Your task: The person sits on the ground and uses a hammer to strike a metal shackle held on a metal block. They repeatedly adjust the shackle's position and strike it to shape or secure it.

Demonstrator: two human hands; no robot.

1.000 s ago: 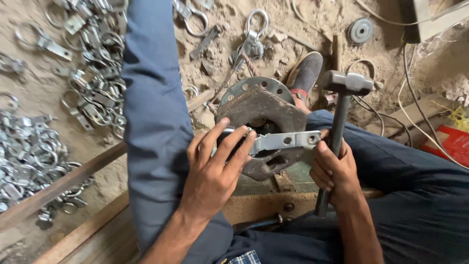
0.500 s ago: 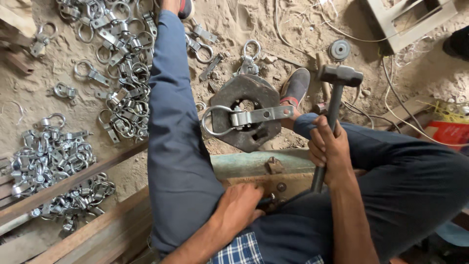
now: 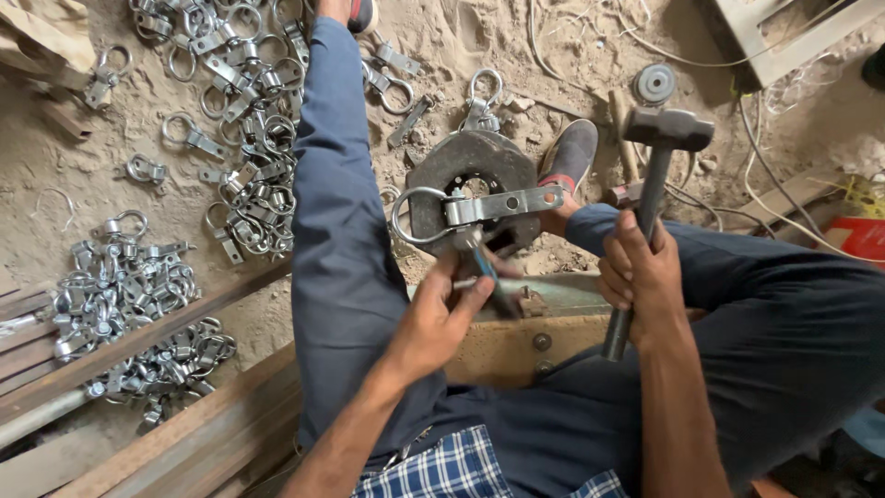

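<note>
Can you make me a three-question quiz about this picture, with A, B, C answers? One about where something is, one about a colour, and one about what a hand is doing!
1. Where does the metal clamp with the ring lie?
A. On the round iron block
B. On the wooden planks
C. In a box

2. What colour are the person's trouser legs?
A. Yellow
B. Blue
C. White

3. What is the right hand doing?
A. Resting open on the sand
B. Gripping the hammer by its handle, head up
C. Holding a cup

Answers: 
1 A, the clamp rests across the block's top. 
2 B, both legs are dark blue. 
3 B, its fingers wrap the handle, while the left hand holds a small tool by the clamp.
</note>
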